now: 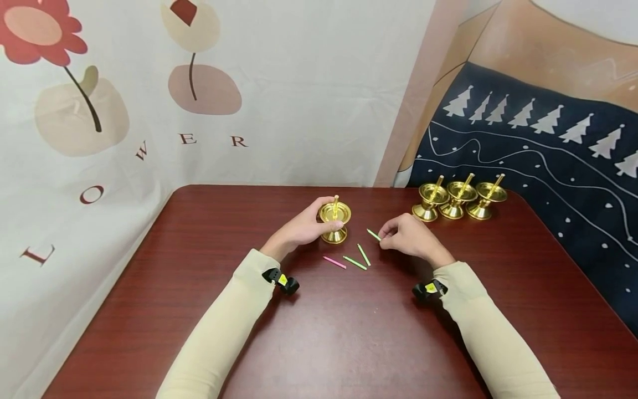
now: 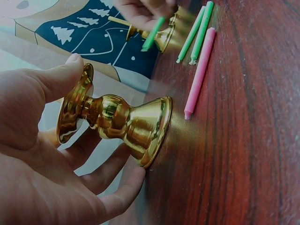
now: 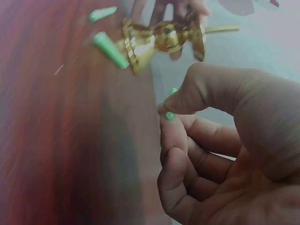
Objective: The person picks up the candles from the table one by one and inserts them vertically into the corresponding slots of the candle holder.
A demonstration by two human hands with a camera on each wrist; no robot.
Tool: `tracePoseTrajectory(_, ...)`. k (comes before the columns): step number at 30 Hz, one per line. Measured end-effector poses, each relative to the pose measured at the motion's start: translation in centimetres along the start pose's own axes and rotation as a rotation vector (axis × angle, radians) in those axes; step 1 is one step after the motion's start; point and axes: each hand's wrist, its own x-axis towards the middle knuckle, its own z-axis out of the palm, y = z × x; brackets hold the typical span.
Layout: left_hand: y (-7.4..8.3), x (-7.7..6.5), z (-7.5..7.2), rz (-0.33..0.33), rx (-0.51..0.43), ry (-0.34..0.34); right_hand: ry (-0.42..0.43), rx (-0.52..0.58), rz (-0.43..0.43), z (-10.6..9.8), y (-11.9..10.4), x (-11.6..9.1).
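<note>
My left hand (image 1: pixel 305 224) grips a shiny brass candle holder (image 1: pixel 334 236) by its dish, thumb on the near side and fingers round the back. The holder stands upright, with a thin gold tube rising from its dish. To the right, my right hand (image 1: pixel 407 238) pinches a slim green candle (image 1: pixel 372 234) between thumb and fingertips, its free end pointing left toward the holder. In front of the holder lie a pink candle (image 1: pixel 334 262) and two green candles (image 2: pixel 200 35). The left wrist view shows the holder's flared base (image 2: pixel 151 133) close to the tabletop.
Three matching brass holders (image 1: pixel 452 200) stand in a group at the table's back right, each with a gold tube. The dark red wooden table (image 1: pixel 319 343) meets a printed cloth backdrop (image 1: pixel 309 122) along its far edge.
</note>
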Motion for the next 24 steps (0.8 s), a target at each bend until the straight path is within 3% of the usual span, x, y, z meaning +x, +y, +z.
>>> tracePoseTrajectory(5, 0.0, -0.2, 0.0, -0.004, 0.0, 0.004, 0.077, 0.048, 0.011, 0.4, -2.1, 0.9)
tracePoseTrajectory(15, -0.7, 0.0, -0.1, 0.002, -0.052, 0.048, 0.289, 0.173, -0.097, 1.2, -5.0, 2.7)
tracePoseTrajectory(24, -0.6, 0.0, -0.1, 0.005, -0.098, 0.049, 0.386, 0.319, -0.105, 1.4, -6.9, 3.7)
